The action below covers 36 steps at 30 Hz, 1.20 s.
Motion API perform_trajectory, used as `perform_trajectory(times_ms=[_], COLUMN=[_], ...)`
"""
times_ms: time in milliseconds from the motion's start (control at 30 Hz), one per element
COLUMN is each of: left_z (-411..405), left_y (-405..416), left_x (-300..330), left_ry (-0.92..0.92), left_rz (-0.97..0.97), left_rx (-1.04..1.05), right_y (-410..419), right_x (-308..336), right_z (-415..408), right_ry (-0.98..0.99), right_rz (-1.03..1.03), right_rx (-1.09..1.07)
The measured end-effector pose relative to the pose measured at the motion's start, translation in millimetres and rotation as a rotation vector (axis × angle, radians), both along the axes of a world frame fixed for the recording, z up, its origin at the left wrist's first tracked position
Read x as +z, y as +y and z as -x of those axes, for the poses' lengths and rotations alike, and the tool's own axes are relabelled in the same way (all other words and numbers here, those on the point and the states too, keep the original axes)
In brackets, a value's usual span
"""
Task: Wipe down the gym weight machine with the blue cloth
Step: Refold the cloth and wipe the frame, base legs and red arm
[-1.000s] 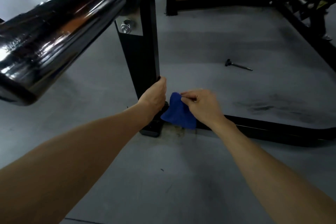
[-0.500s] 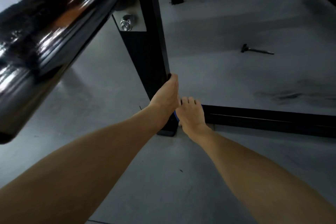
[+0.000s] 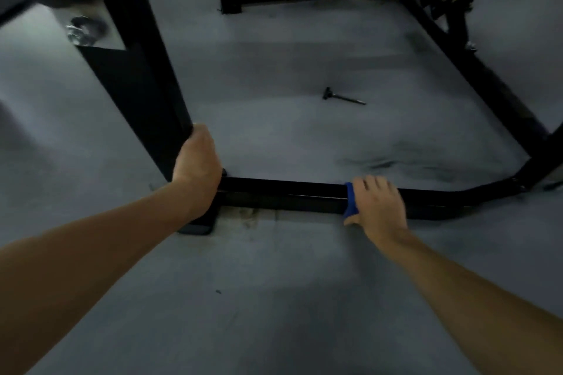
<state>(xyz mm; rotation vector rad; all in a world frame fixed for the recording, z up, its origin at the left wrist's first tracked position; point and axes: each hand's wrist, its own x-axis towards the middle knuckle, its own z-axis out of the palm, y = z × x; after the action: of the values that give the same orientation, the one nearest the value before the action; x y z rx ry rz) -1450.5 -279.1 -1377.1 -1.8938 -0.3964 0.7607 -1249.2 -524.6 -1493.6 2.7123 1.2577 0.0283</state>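
While left hand (image 3: 197, 163) grips black upright (image 3: 143, 94), right hand (image 3: 377, 204) presses bunched blue cloth (image 3: 350, 199) on base bar (image 3: 283, 196).

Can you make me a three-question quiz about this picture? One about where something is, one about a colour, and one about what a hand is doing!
1. Where is the little metal pin?
A. On the floor inside the machine frame
B. In the left hand
C. On top of the bottom bar

2. What colour is the cloth?
A. Red
B. Blue
C. Yellow

3. What is the left hand doing?
A. Waving in the air
B. Lying flat on the floor
C. Gripping the black upright post

Answers:
1. A: the metal pin lies alone on the grey floor, beyond the bottom bar.
2. B: the cloth peeks out blue beside the right hand, which presses it over the bar.
3. C: the left hand wraps around the black upright post near its foot.
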Motion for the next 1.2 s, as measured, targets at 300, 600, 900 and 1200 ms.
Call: perform_trajectory(times_ms=[300, 600, 900, 1200], left_z=[-106.0, -181.8, -208.1, -208.6], left_y=[-113.9, -195.6, -210.2, -206.0], left_x=[-73.1, -94.2, -88.1, -90.6], left_ry=[-0.488, -0.341, -0.269, -0.255], left_rz=[0.849, 1.164, 1.147, 1.176], left_rx=[0.151, 0.137, 0.265, 0.224], right_y=[20.9, -158.2, -65.5, -68.1], right_x=[-14.4, -24.6, -11.6, -19.1], right_z=[5.0, -103.2, -61.5, -115.3], right_ry=[-0.029, -0.050, 0.643, 0.342], right_rz=[-0.188, -0.197, -1.154, -1.324], right_rx=[0.267, -0.325, -1.074, -1.274])
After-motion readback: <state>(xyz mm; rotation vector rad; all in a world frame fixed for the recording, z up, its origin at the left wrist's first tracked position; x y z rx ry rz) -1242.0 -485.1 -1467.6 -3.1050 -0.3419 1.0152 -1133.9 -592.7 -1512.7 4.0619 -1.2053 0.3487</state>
